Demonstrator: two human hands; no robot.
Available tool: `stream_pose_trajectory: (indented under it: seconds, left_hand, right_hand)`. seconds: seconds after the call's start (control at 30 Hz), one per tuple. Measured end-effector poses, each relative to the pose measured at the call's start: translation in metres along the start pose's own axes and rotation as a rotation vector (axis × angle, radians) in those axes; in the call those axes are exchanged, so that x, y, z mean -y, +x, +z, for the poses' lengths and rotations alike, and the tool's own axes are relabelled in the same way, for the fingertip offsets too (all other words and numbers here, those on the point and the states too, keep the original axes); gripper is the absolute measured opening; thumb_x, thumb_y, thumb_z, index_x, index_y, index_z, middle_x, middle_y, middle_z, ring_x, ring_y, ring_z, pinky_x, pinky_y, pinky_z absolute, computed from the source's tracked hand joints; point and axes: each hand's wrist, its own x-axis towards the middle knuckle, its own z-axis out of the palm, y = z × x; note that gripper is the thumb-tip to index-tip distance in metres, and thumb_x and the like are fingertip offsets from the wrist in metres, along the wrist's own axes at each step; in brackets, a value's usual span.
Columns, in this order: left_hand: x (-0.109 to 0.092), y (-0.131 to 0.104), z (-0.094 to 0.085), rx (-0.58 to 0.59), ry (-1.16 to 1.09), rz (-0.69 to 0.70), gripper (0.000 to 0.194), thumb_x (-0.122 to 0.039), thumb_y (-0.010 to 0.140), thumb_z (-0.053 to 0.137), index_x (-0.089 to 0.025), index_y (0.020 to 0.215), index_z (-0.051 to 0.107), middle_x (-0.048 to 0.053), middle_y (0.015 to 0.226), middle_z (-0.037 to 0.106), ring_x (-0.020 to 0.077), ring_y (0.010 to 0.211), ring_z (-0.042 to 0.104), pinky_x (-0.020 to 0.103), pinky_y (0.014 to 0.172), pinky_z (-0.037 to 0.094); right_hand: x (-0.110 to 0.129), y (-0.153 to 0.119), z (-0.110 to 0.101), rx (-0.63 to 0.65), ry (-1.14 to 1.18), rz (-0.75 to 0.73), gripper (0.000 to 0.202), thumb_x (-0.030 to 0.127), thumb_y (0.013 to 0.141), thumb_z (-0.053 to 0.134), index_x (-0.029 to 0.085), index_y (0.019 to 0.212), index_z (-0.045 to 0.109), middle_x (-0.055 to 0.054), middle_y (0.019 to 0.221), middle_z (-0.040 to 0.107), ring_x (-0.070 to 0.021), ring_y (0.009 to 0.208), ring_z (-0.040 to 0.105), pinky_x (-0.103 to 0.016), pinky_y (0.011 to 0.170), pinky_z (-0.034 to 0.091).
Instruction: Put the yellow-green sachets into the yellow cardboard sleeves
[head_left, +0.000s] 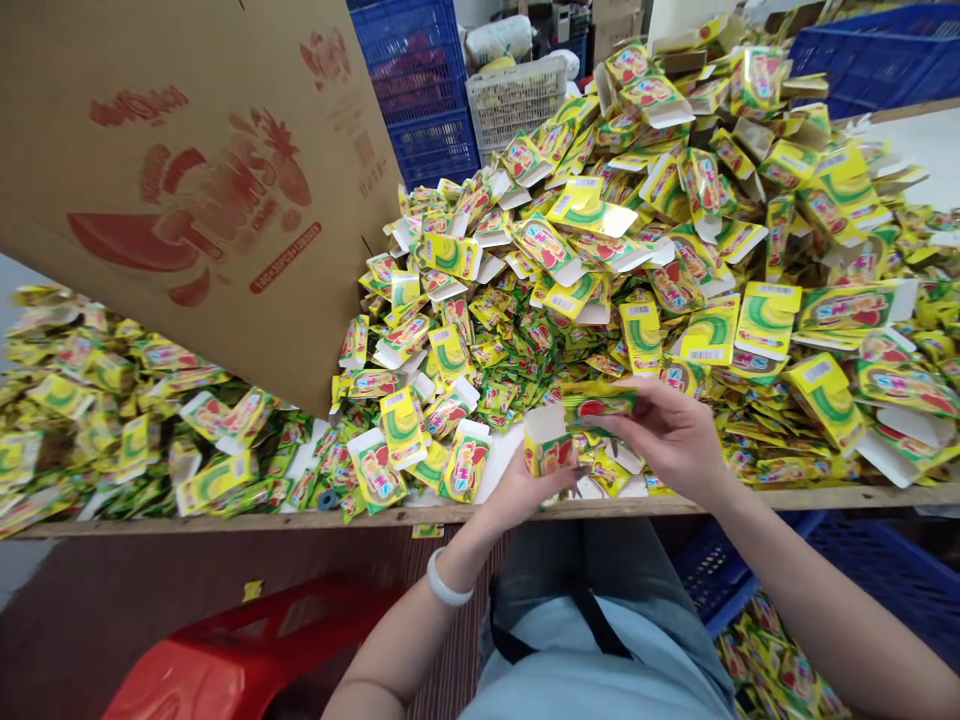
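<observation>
My left hand (pixel 525 492) is wrapped round a small yellow-green box (pixel 546 452) whose white flap stands up at the top. Between the thumb and fingers of my right hand (pixel 675 435) are green packets (pixel 596 405), held level just above and right of that box. Both hands are over the front edge of the table. Behind them rises a large heap of yellow boxes (pixel 555 250) with white flaps, and small green sachets (pixel 499 335) lie among them.
A big cardboard carton (pixel 300 300) leans at the left over more boxes. Blue crates (pixel 435 150) and a white crate (pixel 517 105) stand behind. A red stool (pixel 187 665) is below left; a blue crate (pixel 885 570) is below right. The wooden table edge (pixel 300 522) runs across.
</observation>
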Motion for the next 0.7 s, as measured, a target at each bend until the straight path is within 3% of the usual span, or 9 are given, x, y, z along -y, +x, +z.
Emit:
stream_pose_trajectory:
  seconds: [0.13,0.23,0.3,0.37,0.43,0.57,0.7]
  left_hand:
    - [-0.009,-0.009,0.002,0.027,0.107,0.05,0.062,-0.037,0.072,0.084,-0.017,0.124,0.056,0.006,0.101,0.067,0.0198,0.088,0.066,0.035,0.084,0.054]
    - [-0.011,-0.011,0.0,0.058,0.285,0.087,0.085,-0.027,0.072,0.082,-0.021,0.145,0.04,0.013,0.134,0.057,0.0252,0.109,0.063,0.037,0.094,0.052]
    - [-0.011,-0.009,0.0,0.108,0.365,0.088,0.092,-0.02,0.074,0.077,-0.021,0.153,0.03,0.015,0.145,0.05,0.0262,0.113,0.062,0.037,0.096,0.052]
    - [-0.008,-0.007,0.001,0.153,0.365,0.086,0.094,-0.017,0.076,0.072,-0.021,0.156,0.022,0.016,0.145,0.05,0.0251,0.109,0.064,0.037,0.094,0.053]
    - [-0.004,-0.007,0.001,0.179,0.318,0.08,0.097,-0.018,0.077,0.072,-0.023,0.157,0.018,0.015,0.142,0.052,0.024,0.106,0.065,0.036,0.092,0.054]
    - [0.008,-0.013,0.003,0.243,0.279,0.022,0.103,-0.02,0.075,0.075,-0.026,0.159,0.015,0.013,0.13,0.06,0.0235,0.105,0.065,0.037,0.092,0.054]
    - [0.014,-0.019,0.007,0.357,0.33,-0.074,0.106,-0.02,0.074,0.076,-0.023,0.159,0.013,0.01,0.118,0.065,0.0211,0.097,0.065,0.034,0.087,0.054]
  right_hand:
    - [0.008,0.016,0.0,0.276,-0.278,-0.146,0.013,0.026,0.097,0.059,0.02,0.102,0.07,-0.007,0.096,0.067,-0.0162,0.087,0.065,-0.026,0.072,0.056]
    - [0.018,0.017,-0.006,0.528,-0.49,-0.132,0.017,0.018,0.097,0.055,0.02,0.104,0.071,-0.006,0.093,0.064,-0.0154,0.082,0.064,-0.027,0.073,0.054]
    - [0.024,0.013,-0.009,0.623,-0.587,-0.096,0.021,0.013,0.096,0.052,0.02,0.104,0.071,-0.007,0.094,0.064,-0.0159,0.08,0.064,-0.028,0.073,0.054]
    - [0.027,0.007,-0.012,0.645,-0.593,-0.07,0.025,0.014,0.097,0.051,0.02,0.112,0.069,-0.009,0.102,0.065,-0.0181,0.086,0.066,-0.03,0.076,0.056]
    - [0.025,-0.004,-0.015,0.578,-0.537,-0.045,0.027,0.019,0.097,0.052,0.021,0.121,0.065,-0.01,0.11,0.067,-0.0201,0.095,0.068,-0.031,0.08,0.057]
    - [0.011,-0.036,-0.025,0.377,-0.433,-0.046,0.02,0.023,0.099,0.051,0.024,0.102,0.07,-0.009,0.098,0.072,-0.0202,0.09,0.071,-0.029,0.075,0.058]
    - [0.005,-0.062,-0.034,0.465,-0.366,0.046,0.025,0.026,0.1,0.049,0.026,0.099,0.074,-0.008,0.091,0.074,-0.0215,0.086,0.072,-0.03,0.074,0.059]
